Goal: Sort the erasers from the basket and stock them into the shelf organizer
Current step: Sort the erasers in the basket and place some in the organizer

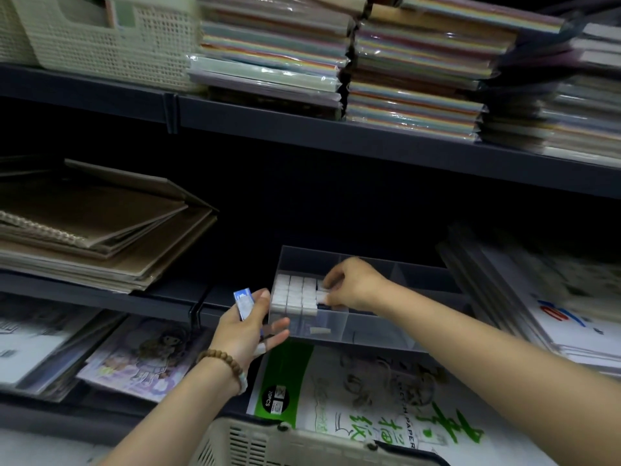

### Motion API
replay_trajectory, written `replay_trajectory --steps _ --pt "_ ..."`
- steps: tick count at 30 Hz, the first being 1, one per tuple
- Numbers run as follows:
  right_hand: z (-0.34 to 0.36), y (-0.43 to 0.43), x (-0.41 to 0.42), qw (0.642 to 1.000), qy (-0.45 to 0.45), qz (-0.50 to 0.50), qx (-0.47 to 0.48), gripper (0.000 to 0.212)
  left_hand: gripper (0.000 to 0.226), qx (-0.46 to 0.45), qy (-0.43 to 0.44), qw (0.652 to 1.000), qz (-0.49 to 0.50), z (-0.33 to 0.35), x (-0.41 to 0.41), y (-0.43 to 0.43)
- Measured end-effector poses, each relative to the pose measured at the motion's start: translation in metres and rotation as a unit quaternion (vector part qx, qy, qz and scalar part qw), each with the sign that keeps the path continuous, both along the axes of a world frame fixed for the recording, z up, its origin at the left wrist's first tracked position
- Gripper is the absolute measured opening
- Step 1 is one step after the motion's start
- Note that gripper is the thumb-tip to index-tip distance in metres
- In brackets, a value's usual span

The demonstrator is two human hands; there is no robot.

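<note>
The left hand (250, 326) grips a blue eraser (242, 302); the right hand (353, 287), arm outstretched, pinches a white eraser (322, 298)

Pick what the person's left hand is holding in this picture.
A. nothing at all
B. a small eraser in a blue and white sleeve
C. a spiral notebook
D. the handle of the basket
B: the left hand grips a blue-and-white eraser just left of the clear organizer, while the right hand pinches a white eraser inside it.
</note>
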State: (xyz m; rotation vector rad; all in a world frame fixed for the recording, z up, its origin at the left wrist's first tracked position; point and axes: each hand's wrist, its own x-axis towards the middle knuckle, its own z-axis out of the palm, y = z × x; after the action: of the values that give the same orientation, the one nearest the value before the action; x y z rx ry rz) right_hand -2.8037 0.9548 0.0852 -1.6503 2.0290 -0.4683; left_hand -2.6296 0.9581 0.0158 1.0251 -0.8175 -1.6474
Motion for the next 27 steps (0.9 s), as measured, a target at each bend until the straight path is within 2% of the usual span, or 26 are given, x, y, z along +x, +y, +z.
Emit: replay_trajectory --steps 5,8,11,13,15,18,20,23,27 --pt "0.004 0.002 -0.007 0.992 -0.115 -0.044 0.038 0.029 0.025 0.002 0.002 1.0 -0.001 0.003 0.001 0.002" --pt "0.006 0.008 -0.008 0.991 -0.124 -0.043 0.032 0.021 0.021 0.0 -0.014 0.999 0.033 0.008 0.002 0.001" --pt "0.007 0.013 -0.007 0.989 -0.139 -0.047 0.016 0.023 0.028 0.015 -0.009 0.999 0.028 0.016 0.004 0.0" --pt "0.011 0.021 -0.008 0.985 -0.166 -0.044 -0.003 0.024 0.029 0.034 0.048 0.998 -0.013 0.023 0.002 0.004" --pt "0.014 0.035 -0.007 0.978 -0.203 -0.032 -0.041 0.024 0.029 0.02 0.068 0.995 -0.073 0.027 0.001 0.01" --pt "0.011 0.064 -0.002 0.953 -0.284 -0.005 -0.103 0.019 0.037 -0.039 0.002 0.979 -0.201 0.026 0.002 0.021" --pt "0.001 0.084 0.002 0.931 -0.351 0.007 -0.098 0.021 0.044 -0.058 -0.052 0.96 -0.27 0.025 0.0 0.029" --pt "-0.018 0.109 0.004 0.897 -0.438 -0.007 -0.06 0.027 0.043 -0.036 -0.089 0.946 -0.31 0.022 -0.008 0.038" --pt "-0.04 0.123 0.002 0.879 -0.473 -0.039 -0.032 0.029 0.048 -0.031 -0.144 0.916 -0.374 0.018 -0.017 0.049"
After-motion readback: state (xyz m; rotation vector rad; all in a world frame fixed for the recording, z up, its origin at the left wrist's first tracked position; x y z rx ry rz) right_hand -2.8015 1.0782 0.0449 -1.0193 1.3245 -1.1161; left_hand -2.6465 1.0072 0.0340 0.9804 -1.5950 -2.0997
